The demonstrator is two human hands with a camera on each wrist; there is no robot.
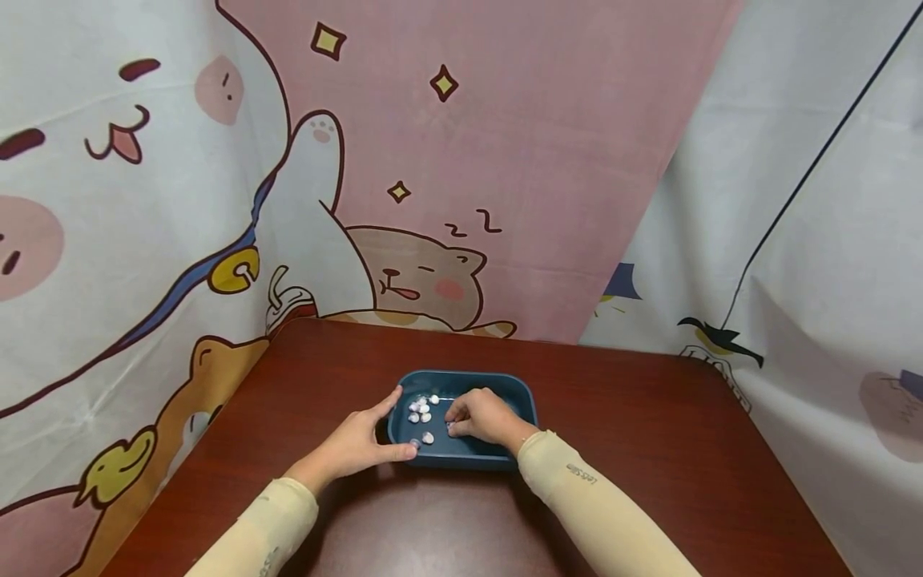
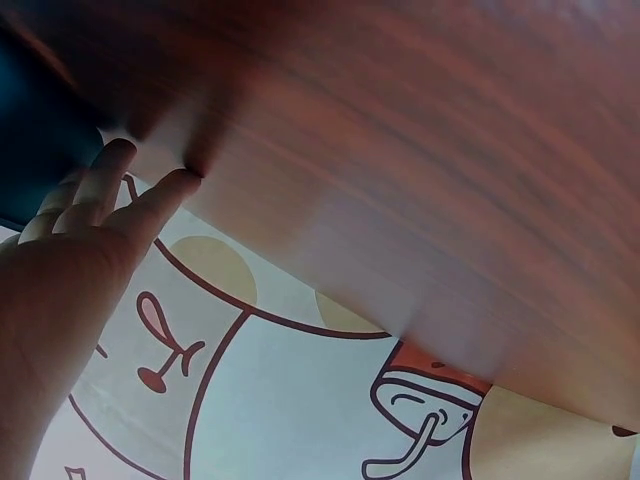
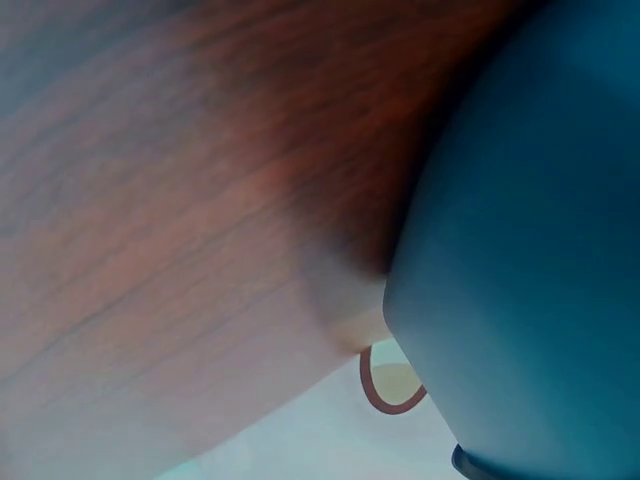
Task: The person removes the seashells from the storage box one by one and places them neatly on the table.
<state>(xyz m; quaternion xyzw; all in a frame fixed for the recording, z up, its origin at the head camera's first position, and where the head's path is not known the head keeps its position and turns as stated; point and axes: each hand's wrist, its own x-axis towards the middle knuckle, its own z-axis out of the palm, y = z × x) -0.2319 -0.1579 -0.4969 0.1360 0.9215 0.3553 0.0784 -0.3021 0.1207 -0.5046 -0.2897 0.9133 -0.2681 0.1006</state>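
Observation:
A dark blue rectangular tray (image 1: 515,389) with raised walls sits on the table. Several small white rounded pieces (image 1: 424,409) lie in its left part, a single one (image 1: 429,438) nearer the front wall; they are too small to name. My left hand (image 1: 356,441) spans the tray's left end, thumb at the front corner, fingers along the left side. The left wrist view shows those fingers (image 2: 150,205) fairly straight beside the tray. Inside the tray, my right hand (image 1: 485,417) reaches down and pinches a small whitish piece (image 1: 450,425), mostly hidden by its fingertips.
The tray stands on a reddish-brown wooden table (image 1: 634,457). Behind and beside the table hangs a cartoon-printed cloth (image 1: 534,160). In the right wrist view, the tray's outer wall (image 3: 530,260) fills the right side, and the right hand is out of sight there.

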